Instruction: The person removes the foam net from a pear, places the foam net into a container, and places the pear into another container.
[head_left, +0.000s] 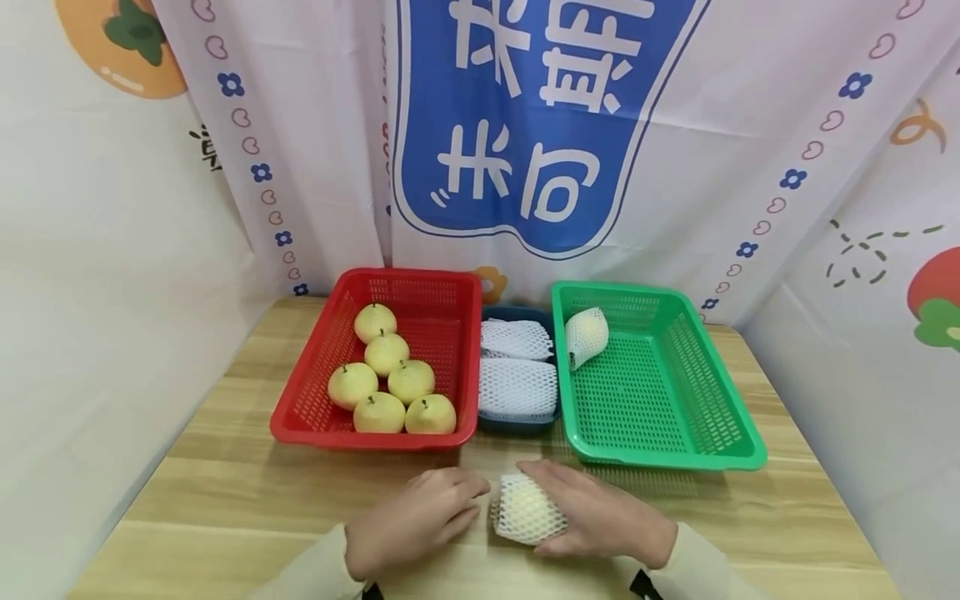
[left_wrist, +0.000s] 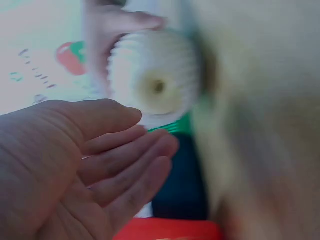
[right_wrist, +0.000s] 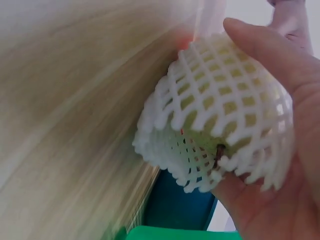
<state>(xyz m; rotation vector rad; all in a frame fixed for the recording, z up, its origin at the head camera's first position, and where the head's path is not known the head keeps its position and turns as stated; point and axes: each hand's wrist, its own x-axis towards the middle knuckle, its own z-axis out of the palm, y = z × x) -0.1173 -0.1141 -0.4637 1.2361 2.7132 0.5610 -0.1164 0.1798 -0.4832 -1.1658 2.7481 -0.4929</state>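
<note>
- The red basket (head_left: 300, 417), the dark tray (head_left: 517, 425) and the green basket (head_left: 675, 454) stood edge to edge across the far half of the table (head_left: 225, 500), leaving no gap between them.
- Bare wood lay open to the left and right of both hands along the near edge.
- Most of the green basket's floor was free; one wrapped pear (head_left: 585, 336) occupied its far left corner.
- Curtains (head_left: 112, 292) closed off three sides.

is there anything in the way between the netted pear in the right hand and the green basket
Nothing visible blocks it. The right hand holds the netted pear on the table just in front of the green basket; only the basket's near rim lies between. Inside, one wrapped pear sits at the far left corner.
</note>
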